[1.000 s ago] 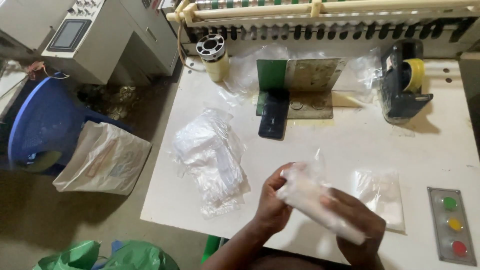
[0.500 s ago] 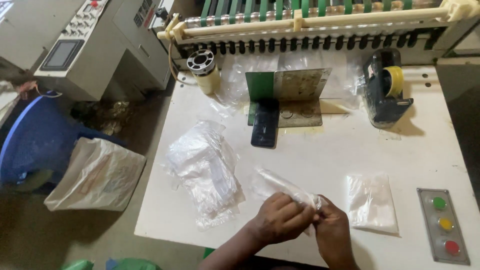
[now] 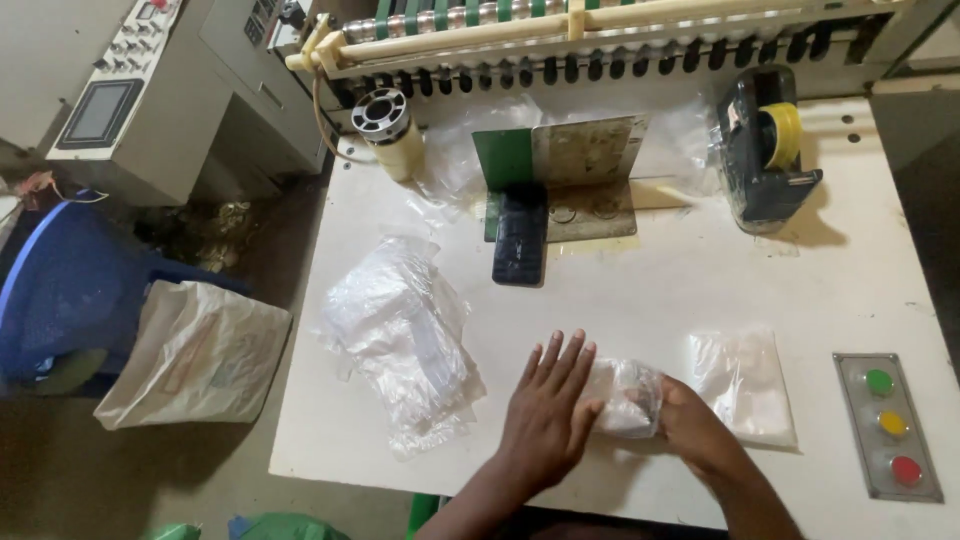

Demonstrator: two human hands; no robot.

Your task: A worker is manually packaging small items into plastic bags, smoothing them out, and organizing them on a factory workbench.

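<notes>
Small clear crinkled plastic packet (image 3: 622, 397): light, soft, slippery; my left hand (image 3: 548, 412) presses flat, fingers spread, right hand (image 3: 692, 428) pinching its end.

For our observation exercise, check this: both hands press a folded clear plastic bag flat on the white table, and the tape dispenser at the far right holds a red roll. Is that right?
Not quite. The head view shows the tape dispenser holding a yellow roll, not red. The rest stands: the left hand and right hand press the folded clear plastic bag on the white table.
</notes>
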